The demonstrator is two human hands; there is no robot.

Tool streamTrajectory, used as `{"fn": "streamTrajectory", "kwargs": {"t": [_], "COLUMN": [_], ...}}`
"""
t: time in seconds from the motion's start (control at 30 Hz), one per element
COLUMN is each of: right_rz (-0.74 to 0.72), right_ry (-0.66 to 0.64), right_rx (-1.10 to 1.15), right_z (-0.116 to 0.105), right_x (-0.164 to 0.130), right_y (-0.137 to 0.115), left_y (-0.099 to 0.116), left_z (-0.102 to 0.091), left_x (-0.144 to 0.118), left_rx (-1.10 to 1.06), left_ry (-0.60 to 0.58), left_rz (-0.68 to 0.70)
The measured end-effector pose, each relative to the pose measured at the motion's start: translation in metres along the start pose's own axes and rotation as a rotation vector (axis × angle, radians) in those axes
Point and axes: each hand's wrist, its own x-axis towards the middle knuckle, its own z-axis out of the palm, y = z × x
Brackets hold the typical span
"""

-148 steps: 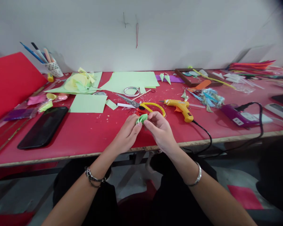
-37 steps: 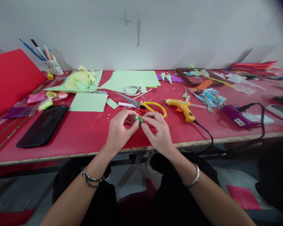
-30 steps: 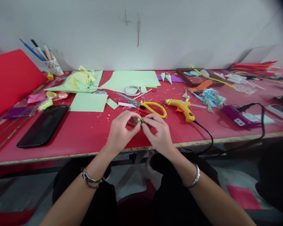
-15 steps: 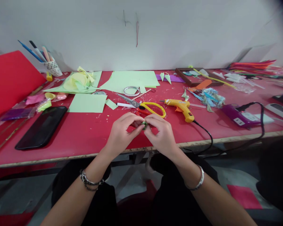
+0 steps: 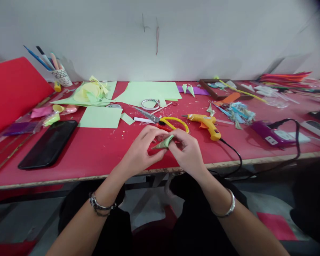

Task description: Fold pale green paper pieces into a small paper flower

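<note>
At a red craft table [image 5: 96, 153], a person's left hand [image 5: 142, 151] and right hand [image 5: 188, 151] meet over the near edge, both pinching a small cone of pale green paper [image 5: 164, 143] between thumb and fingertips. The cone sits in the air just above the tabletop, its wide end toward the right hand and its pointed tip angled toward the left, well in front of the yellow-handled scissors [image 5: 165, 122] that lie just beyond the knuckles. Both hands are closed on the paper; neither is free. The piece looks feather-light and thin, stiff only where its layers overlap, and it would likely crease or unroll under a hard squeeze. The safest hold appears to be a light pinch along the overlapped seam near the wide end, with the tip left alone, since a point that fine would probably crumple at a touch. To the right of the scissors rests a yellow glue gun [image 5: 206, 122], its black cord trailing off the table edge. Flat sheets of the same green paper [image 5: 100, 117] lie to the left, near a dark phone [image 5: 44, 144], and a roll of tape [image 5: 150, 104] sits farther back. A cup of pens [image 5: 59, 75] stands against the wall.
</note>
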Motion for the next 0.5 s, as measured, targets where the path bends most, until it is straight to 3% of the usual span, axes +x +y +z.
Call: {"fn": "streamTrajectory", "kwargs": {"t": [0.23, 0.33, 0.5], "right_rz": [0.119, 0.053, -0.064], "right_ry": [0.089, 0.15, 0.122], "right_rx": [0.233, 0.183, -0.01], "right_z": [0.0023, 0.0037, 0.0019], "right_x": [0.0002, -0.0019, -0.0038], "right_y": [0.0032, 0.0045, 0.0028], "left_y": [-0.0029, -0.0001, -0.0001], "left_z": [0.0035, 0.0041, 0.0051], "left_x": [-0.0014, -0.0024, -0.0036], "left_rx": [-0.006, 0.012, 0.054], "left_ry": [-0.16, -0.232, -0.246], "left_rz": [-0.144, -0.217, -0.257]}}
